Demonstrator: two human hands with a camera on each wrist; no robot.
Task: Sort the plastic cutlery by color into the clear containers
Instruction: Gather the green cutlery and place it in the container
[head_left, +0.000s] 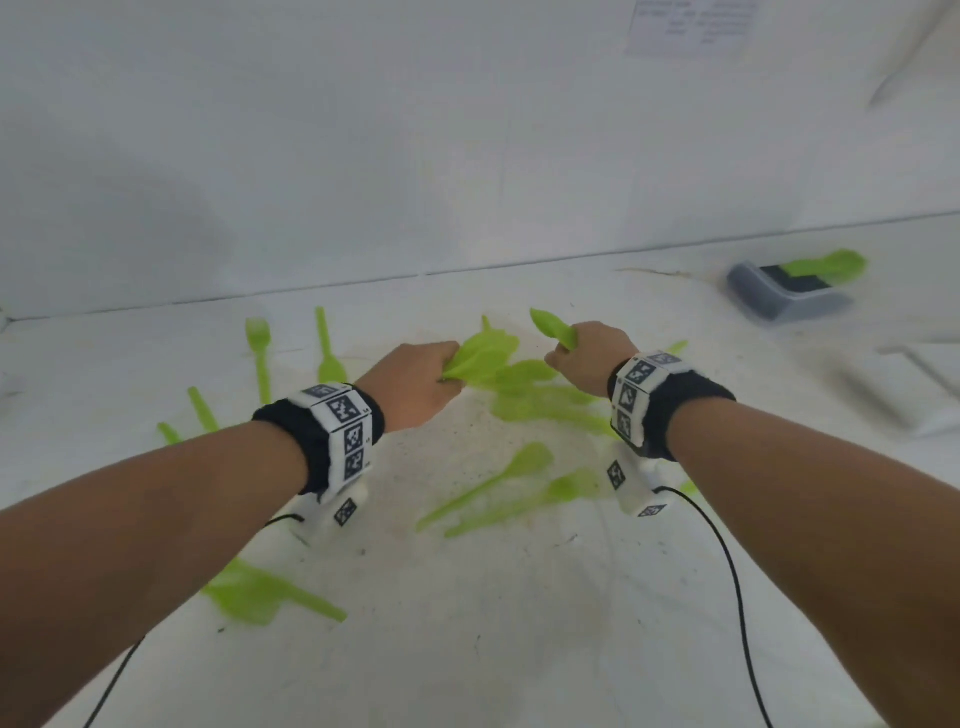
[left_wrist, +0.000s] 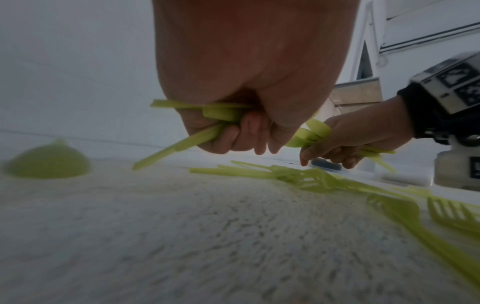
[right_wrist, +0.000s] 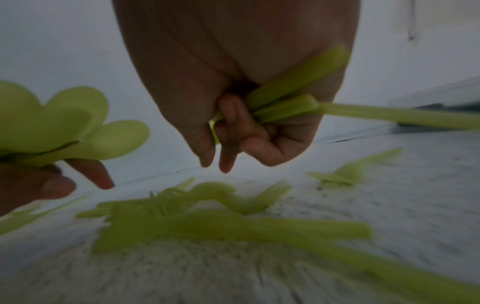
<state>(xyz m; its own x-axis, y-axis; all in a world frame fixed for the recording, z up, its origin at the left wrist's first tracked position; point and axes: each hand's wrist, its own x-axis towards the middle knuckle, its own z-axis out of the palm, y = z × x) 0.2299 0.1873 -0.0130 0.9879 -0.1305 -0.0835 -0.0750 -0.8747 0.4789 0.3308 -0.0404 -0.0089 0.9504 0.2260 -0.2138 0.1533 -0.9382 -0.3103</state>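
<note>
Left hand (head_left: 415, 382) fisted round a fan of lime-green plastic spoons (head_left: 485, 353), right hand (head_left: 587, 364) fisted round its own bunch of green plastic cutlery (head_left: 553, 327); both just above the loose green heap (head_left: 545, 405) on the white tabletop (head_left: 519, 623). Risk: handles splay out of both fists at odd angles, so one could slip out on the carry. Grey tray (head_left: 779, 296), far right of the heap, already holds one green piece; clear containers not identifiable. More strays lie left of the heap, easy to miss.

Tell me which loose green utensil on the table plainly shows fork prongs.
The fork at far left, near the wall, left of the left hand. Its prongs point away; the piece beside it ends in a rounded bowl.
</note>
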